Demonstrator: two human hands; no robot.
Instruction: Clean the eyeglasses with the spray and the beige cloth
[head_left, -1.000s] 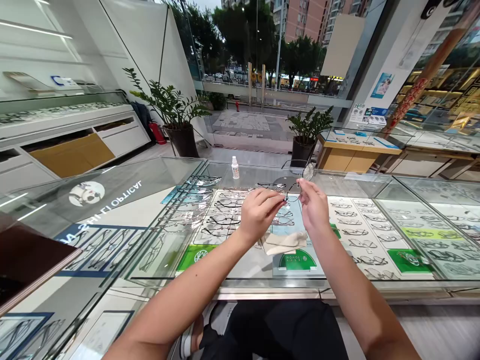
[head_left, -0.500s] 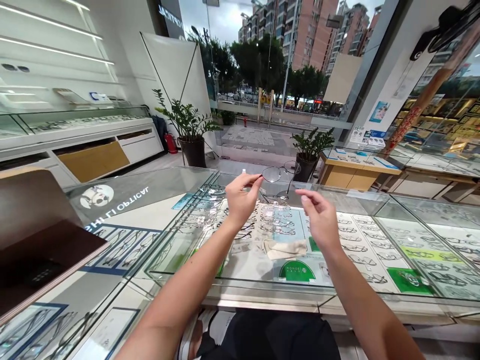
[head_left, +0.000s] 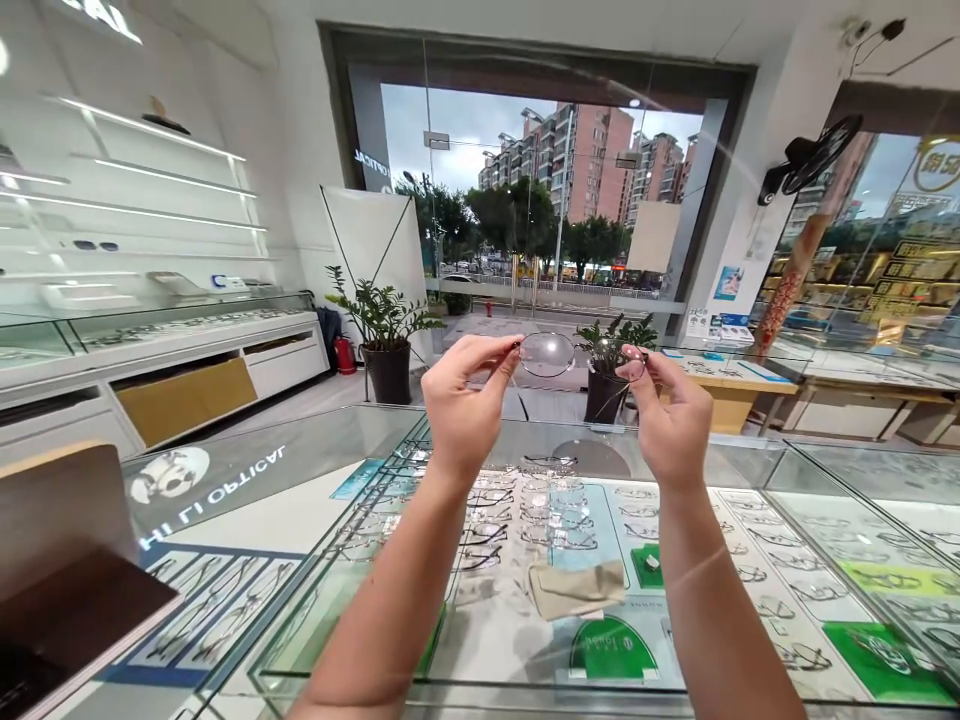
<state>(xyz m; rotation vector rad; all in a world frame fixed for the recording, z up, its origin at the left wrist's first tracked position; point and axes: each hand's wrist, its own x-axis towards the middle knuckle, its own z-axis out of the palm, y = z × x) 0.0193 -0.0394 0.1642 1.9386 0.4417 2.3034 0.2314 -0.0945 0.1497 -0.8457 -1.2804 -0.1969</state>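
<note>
I hold a pair of thin-rimmed glasses (head_left: 562, 355) up in front of me, above the glass counter (head_left: 300, 470). My left hand (head_left: 461, 400) pinches the left end of the frame. My right hand (head_left: 671, 415) pinches the right end. The lenses face the shop window. A beige cleaning cloth (head_left: 574, 588) lies on the counter glass below my hands. Under the glass, several glasses frames (head_left: 525, 510) lie in rows.
A brown laptop-like lid (head_left: 67, 560) stands at the near left on the counter. Two potted plants (head_left: 386, 335) stand on the floor beyond the counter. More display cases run along the left wall (head_left: 150, 330) and at the right (head_left: 862, 470).
Both hands rose from just above the counter to eye level. My right hand let go for a moment, then took the right end of the glasses again. The camera tilted up.
</note>
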